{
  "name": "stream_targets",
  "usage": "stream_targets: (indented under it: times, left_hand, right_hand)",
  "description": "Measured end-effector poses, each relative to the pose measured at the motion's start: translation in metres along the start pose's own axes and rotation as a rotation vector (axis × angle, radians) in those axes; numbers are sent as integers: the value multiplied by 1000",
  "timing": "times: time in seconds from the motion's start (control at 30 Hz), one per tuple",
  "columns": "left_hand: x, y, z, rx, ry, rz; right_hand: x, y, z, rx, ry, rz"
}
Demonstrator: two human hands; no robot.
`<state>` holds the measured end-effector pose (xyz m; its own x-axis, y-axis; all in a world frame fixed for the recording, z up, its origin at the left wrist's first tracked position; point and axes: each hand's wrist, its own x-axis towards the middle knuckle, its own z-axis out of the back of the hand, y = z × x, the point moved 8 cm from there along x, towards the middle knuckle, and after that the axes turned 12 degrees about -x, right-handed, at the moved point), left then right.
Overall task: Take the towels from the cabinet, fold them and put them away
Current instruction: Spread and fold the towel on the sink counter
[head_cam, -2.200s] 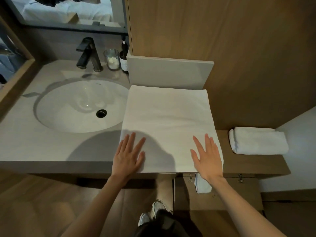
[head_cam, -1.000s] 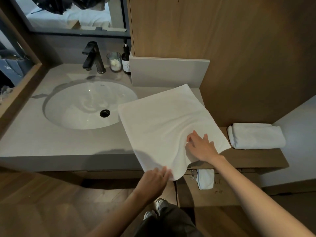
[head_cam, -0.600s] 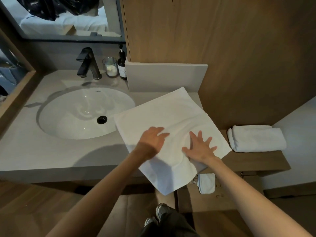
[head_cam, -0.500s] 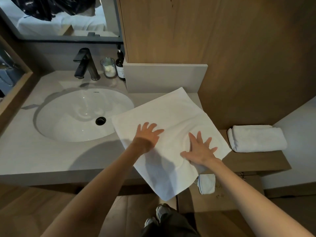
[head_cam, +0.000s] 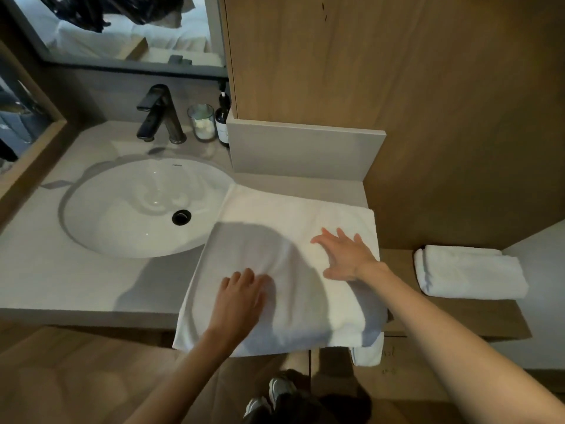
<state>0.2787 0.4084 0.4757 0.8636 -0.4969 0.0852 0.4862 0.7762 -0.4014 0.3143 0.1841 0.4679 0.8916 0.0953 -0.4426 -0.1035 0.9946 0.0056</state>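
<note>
Lying on the grey tabletop (head_cam: 76, 280) just right of the sink basin (head_cam: 137, 209), the white towel (head_cam: 275, 240) is doubled over on itself, its near edge hanging past the tabletop's front and its right end showing a rounded fold. The left hand (head_cam: 238, 301) rests on the near middle of the towel, fingers (head_cam: 244, 278) loosely bent and pressing into the cloth, which puckers slightly beside them; they grasp nothing. The right hand (head_cam: 345, 255) lies flat on the right part of the towel with its fingers spread and straight, released, palm down. A second towel (head_cam: 470, 273), already folded, sits on the wooden shelf (head_cam: 477, 319) to the right, well apart from the first. A small white cloth (head_cam: 368, 351) hangs below the shelf's front edge. At the rear of the tabletop stand a dark faucet (head_cam: 159, 117), a glass jar (head_cam: 201, 122) and a dark bottle (head_cam: 222, 120), side by side. Shoes (head_cam: 272, 396) show on the wooden floor below.
</note>
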Motion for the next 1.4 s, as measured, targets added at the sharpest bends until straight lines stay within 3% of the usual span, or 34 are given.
stream_targets:
  times: [0.2,0.3,0.37,0.43,0.53,0.67,0.83,1.17,1.4]
  left_hand:
    - [16,-9,7,50,-33,143]
    - [43,-21,0,-10,38,150]
    - [63,-29,-10,-29,95,145]
    - [79,-37,-26,-18,162,127]
    - [90,-31,-50,-20,228,144]
    - [89,-9,-52,-32,189,109]
    - [99,24,-36,31,144,186]
    - [159,7,-56,41,221,72]
    - [180,-5,-60,-67,122,134]
  right_hand:
    - [32,15,27,-122,-27,36]
    - [30,27,45,-190,-263,-9]
    - [27,31,32,53,-362,-78]
    - [31,35,-2,183,-310,-95]
    - [29,33,-27,122,-387,-108]
    - [24,9,-35,196,-453,-159]
    - [18,-25,-33,186,-457,-275]
    - [17,-76,-31,149,-427,-488]
    - [84,-27,7,214,-503,-176]
